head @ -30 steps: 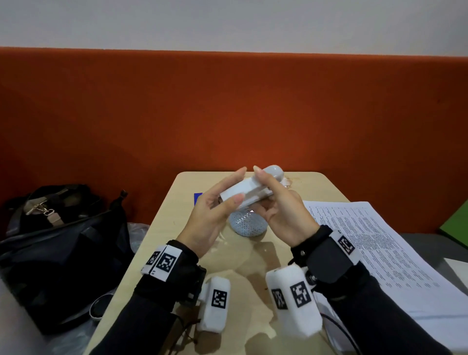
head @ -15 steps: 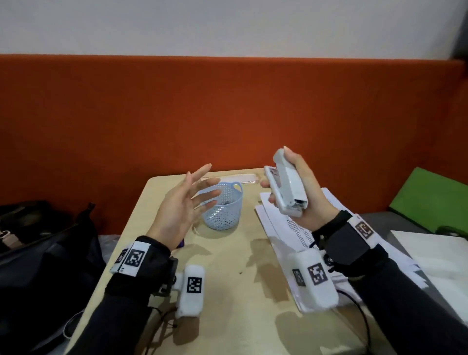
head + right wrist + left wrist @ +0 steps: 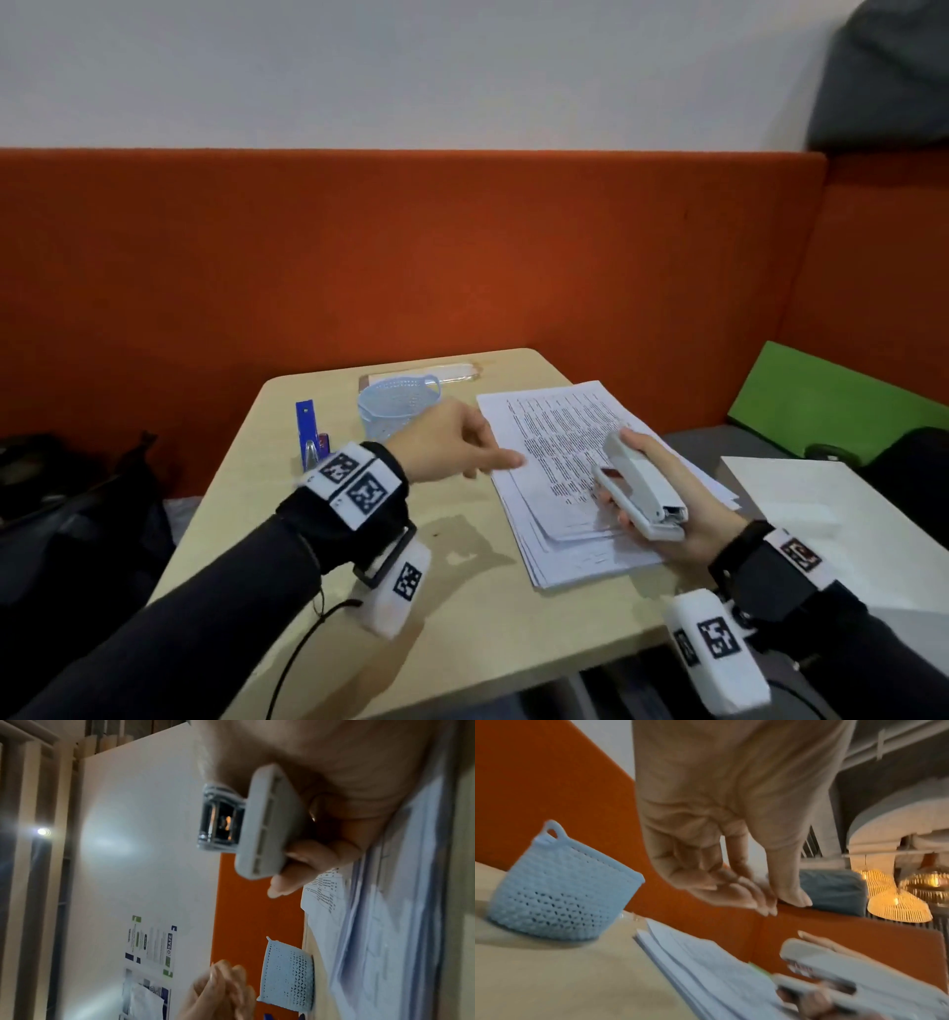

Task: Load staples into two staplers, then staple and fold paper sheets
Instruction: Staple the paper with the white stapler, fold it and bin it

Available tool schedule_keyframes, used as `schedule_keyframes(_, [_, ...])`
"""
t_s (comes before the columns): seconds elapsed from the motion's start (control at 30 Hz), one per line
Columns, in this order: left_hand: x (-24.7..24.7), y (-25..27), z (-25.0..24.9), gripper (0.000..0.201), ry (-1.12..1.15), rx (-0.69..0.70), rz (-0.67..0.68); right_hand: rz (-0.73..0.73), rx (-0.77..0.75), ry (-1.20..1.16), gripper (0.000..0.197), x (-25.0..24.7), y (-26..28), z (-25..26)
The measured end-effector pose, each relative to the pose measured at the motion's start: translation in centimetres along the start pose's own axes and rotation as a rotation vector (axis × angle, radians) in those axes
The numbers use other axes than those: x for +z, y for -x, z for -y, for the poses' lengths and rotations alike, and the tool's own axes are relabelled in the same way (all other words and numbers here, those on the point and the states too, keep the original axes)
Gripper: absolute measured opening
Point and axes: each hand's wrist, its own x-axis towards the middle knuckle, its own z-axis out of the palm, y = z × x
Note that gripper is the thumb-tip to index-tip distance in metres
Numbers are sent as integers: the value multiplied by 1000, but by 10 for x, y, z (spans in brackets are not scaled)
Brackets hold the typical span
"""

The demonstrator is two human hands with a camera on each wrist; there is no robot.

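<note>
My right hand (image 3: 672, 519) gripped the white stapler (image 3: 639, 488) above the paper stack (image 3: 560, 442); my left hand (image 3: 447, 444), relaxed and empty, probably needed to lift sheets.

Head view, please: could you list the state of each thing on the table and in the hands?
White stapler: held off the table in the right hand, over the papers.
Left hand: holds nothing, above the table beside the basket.
Paper stack: flat, loosely fanned, printed side up.
Blue basket: upright on the table.
Blue stapler: on the table, untouched.
</note>
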Motion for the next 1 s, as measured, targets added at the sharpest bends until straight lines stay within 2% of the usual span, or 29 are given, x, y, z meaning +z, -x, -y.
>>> schedule_keyframes(0.03, [9, -3, 0, 31, -46, -56, 90, -6, 9, 8, 36, 0, -2, -2])
schedule_keyframes(0.1, [25, -9, 3, 30, -127, -93, 184, -27, 11, 29, 38, -1, -7, -4])
schedule_keyframes(0.17, [37, -13, 4, 38, -256, -39, 226, -45, 19, 48, 40, -2, -12, -5])
schedule_keyframes(0.3, [56, -18, 5, 73, -539, 100, 323, -22, 70, 51, 46, -7, -15, -4])
schedule_keyframes(0.37, [59, -22, 3, 79, -610, 153, 330, -1, 91, 20, 46, -9, -14, -1])
schedule_keyframes(0.5, [56, -31, -3, 69, -704, 233, 274, 14, 132, 56, 47, -7, -14, -1])
schedule_keyframes(0.6, [51, -36, -6, 58, -714, 274, 287, 8, 146, 108, 49, -7, -16, -2])
schedule_keyframes(0.83, [48, -38, -10, 24, -632, 338, 357, 16, 157, 127, 49, -8, -18, -1])
schedule_keyframes(1.0, [49, -39, -12, 20, -526, 345, 405, 20, 153, 133, 49, -9, -19, -1])
